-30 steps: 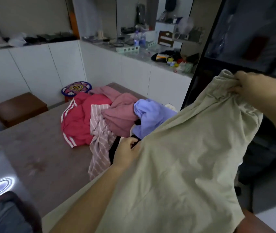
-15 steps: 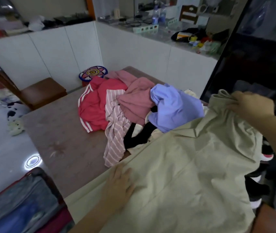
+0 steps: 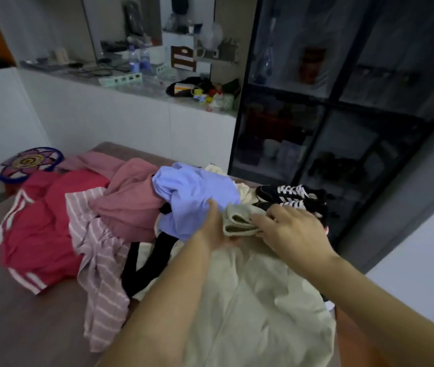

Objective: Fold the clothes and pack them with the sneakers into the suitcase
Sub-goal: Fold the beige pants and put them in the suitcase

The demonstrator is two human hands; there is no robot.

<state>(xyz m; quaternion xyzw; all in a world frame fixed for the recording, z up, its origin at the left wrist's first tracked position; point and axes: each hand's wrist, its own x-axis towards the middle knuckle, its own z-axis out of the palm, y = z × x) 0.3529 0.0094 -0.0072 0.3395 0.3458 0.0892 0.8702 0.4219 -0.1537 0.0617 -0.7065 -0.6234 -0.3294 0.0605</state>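
Note:
A beige garment (image 3: 258, 295) lies spread on the brown table (image 3: 25, 321) in front of me. Its bunched waistband sits between my two hands. My left hand (image 3: 214, 226) holds the waistband's left end from below. My right hand (image 3: 287, 229) grips its right end with curled fingers. Behind it lies a pile of clothes: a lilac shirt (image 3: 192, 194), a dusty pink top (image 3: 131, 197), a red garment with white stripes (image 3: 41, 229), a pink striped shirt (image 3: 99, 268) and a black piece (image 3: 144, 266). Black sneakers with white laces (image 3: 292, 197) stand just beyond my right hand. The suitcase is out of view.
A dark glass-door cabinet (image 3: 343, 115) rises right behind the sneakers. A white counter (image 3: 131, 107) with bottles and clutter runs along the back. A round patterned stool (image 3: 28, 162) stands past the table's far left corner.
The beige garment has come down onto the table. Both hands have moved together at its waistband, the left up from the near cloth. The view has lifted, and the suitcase has dropped out of sight.

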